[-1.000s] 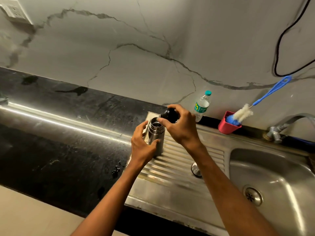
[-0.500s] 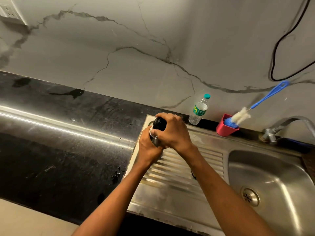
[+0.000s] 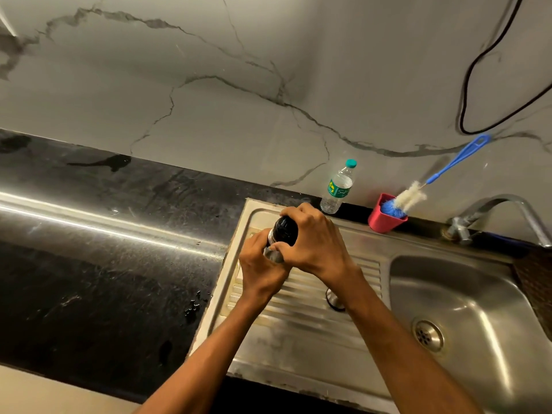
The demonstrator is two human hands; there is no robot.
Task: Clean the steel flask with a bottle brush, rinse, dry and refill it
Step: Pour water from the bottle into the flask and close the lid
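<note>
The steel flask (image 3: 273, 254) stands on the ribbed draining board (image 3: 301, 318), mostly hidden by my hands. My left hand (image 3: 259, 267) grips its body from the left. My right hand (image 3: 313, 243) is curled over the black cap (image 3: 285, 230), which sits on the flask's mouth. The bottle brush (image 3: 418, 191), with white bristles and a blue handle, leans in a red cup (image 3: 382, 221) at the back against the wall.
A small plastic water bottle (image 3: 339, 186) stands at the back beside the red cup. The tap (image 3: 493, 213) reaches over the sink basin (image 3: 466, 312) on the right. A small round item (image 3: 333, 300) lies on the draining board. Black countertop (image 3: 104, 264) with water drops lies left.
My right hand has brought the black cap down from above onto the flask's mouth and now covers it. My left hand still holds the flask body.
</note>
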